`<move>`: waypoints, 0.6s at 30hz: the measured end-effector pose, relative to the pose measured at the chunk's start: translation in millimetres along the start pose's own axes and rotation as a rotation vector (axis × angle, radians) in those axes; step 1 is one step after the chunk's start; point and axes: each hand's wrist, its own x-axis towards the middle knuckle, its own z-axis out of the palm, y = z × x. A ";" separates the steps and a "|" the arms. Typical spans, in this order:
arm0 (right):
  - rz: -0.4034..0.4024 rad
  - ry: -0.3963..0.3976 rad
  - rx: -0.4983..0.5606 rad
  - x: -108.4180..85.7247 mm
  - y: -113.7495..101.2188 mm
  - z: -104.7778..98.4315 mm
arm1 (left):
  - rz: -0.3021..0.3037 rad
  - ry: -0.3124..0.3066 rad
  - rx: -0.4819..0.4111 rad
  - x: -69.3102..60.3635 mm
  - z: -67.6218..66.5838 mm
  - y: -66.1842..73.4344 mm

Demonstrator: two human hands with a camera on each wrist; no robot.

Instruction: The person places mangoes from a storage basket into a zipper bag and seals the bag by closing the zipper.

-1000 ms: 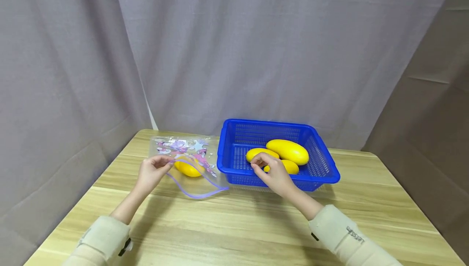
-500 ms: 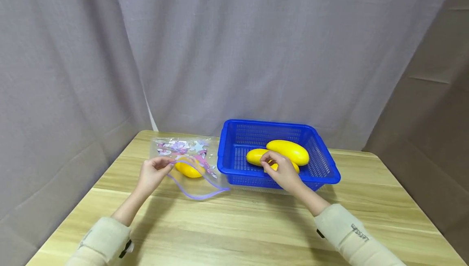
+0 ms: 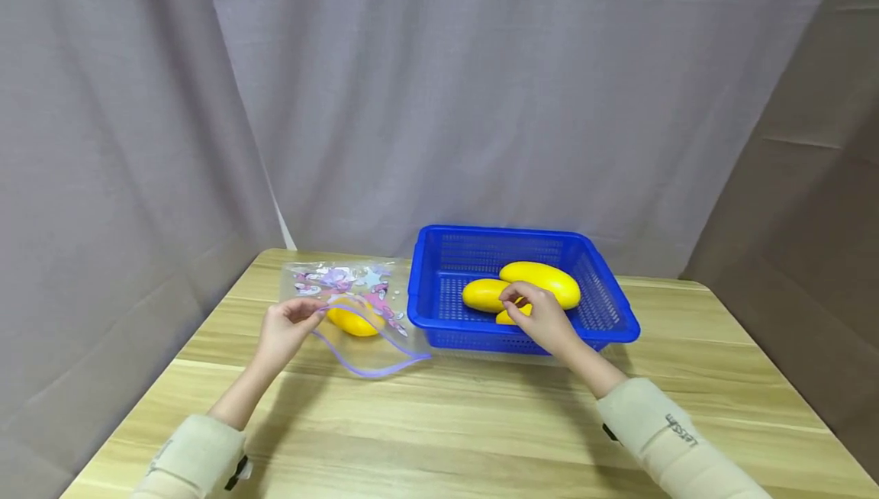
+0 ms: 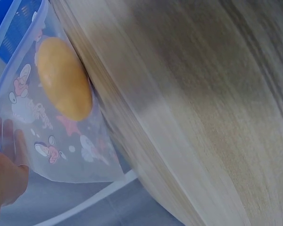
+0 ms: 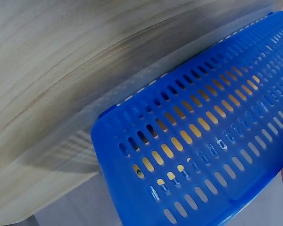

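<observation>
A clear bag [image 3: 371,279] is spread on the worktop [image 3: 412,438], its purple-edged mouth pinched by the left grip [image 3: 287,329]; one yellow fruit [image 3: 352,320] is contained inside. Just to the right, three yellow fruits [image 3: 483,295] are held in one blue basket [image 3: 474,340]. The nearest is partly blocked by the right grip [image 3: 539,318], loosely curled with nothing grasped. The worktop is backed by grey curtain [image 3: 467,102].

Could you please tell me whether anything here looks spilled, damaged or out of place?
Nothing stands out: one yellow oval fruit lies inside the open zip bag, three more fruits lie in the upright blue basket, and I see no spill or damage.
</observation>
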 end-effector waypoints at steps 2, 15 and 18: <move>0.001 0.001 0.001 2.0 2.5 -0.1 | 0.008 0.005 0.003 0.5 0.3 -0.3; 0.031 -0.024 -0.014 11.7 10.4 -5.5 | 0.042 0.007 0.012 -0.9 -0.4 -2.4; 0.029 -0.038 -0.029 12.6 12.9 -7.2 | 0.043 0.011 0.017 -1.3 -0.8 -3.9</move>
